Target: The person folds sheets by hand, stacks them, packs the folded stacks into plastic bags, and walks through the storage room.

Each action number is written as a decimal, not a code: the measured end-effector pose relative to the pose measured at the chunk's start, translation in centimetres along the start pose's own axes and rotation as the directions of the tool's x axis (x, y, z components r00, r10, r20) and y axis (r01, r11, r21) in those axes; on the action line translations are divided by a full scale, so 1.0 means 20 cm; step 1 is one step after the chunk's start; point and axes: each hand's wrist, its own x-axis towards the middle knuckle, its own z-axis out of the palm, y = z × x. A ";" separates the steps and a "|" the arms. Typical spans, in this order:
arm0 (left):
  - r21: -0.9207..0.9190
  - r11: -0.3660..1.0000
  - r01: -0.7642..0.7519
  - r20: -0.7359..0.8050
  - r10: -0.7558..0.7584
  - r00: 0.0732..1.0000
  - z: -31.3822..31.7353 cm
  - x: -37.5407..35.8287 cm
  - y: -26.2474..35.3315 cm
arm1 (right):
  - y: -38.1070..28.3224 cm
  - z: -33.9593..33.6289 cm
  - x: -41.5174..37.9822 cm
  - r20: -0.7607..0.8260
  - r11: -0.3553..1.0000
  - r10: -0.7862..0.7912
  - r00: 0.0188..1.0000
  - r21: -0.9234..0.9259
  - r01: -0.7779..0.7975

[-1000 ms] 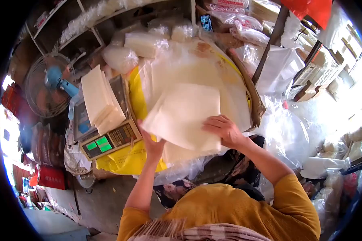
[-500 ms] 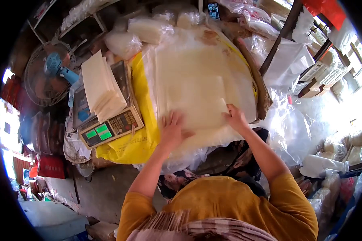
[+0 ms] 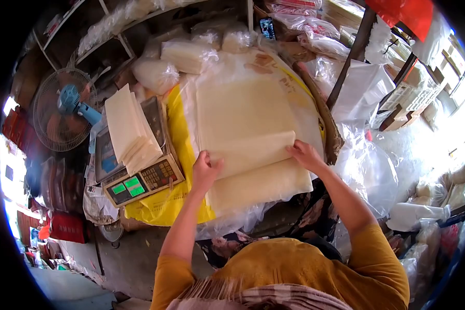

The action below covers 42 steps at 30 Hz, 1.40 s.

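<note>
On the work surface lies a wide stack of thin, cream-coloured sheets (image 3: pixel 243 111). Its top sheet has a fold across it, and a lower flap (image 3: pixel 258 188) spreads towards my body. At the left end of the fold, my left hand (image 3: pixel 205 171) is closed in a pinch on the sheet's edge. My right hand (image 3: pixel 306 156) pinches the other end, near the raised corner. To the left, a folded bundle of similar sheets (image 3: pixel 130 129) rests on a digital scale (image 3: pixel 145 180) with a lit green display.
Yellow plastic sacking (image 3: pixel 178 206) lies under the stack's left side. Several clear bags of pale goods (image 3: pixel 183 56) line the back. A fan (image 3: pixel 67 106) stands at the far left. Clear plastic bags (image 3: pixel 367 170) hang at the right, and a phone (image 3: pixel 267 28) is propped behind.
My left hand has gone from lying spread and blurred on the sheets to pinching the left edge. The top sheet now shows a fold with a flap towards me. My right hand keeps its grip.
</note>
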 end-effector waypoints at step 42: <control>-0.089 0.986 -0.143 -0.405 0.095 0.909 -1.37 0.25 0.22 | -0.28 0.43 -0.04 0.228 0.731 -0.268 0.936 0.681 0.043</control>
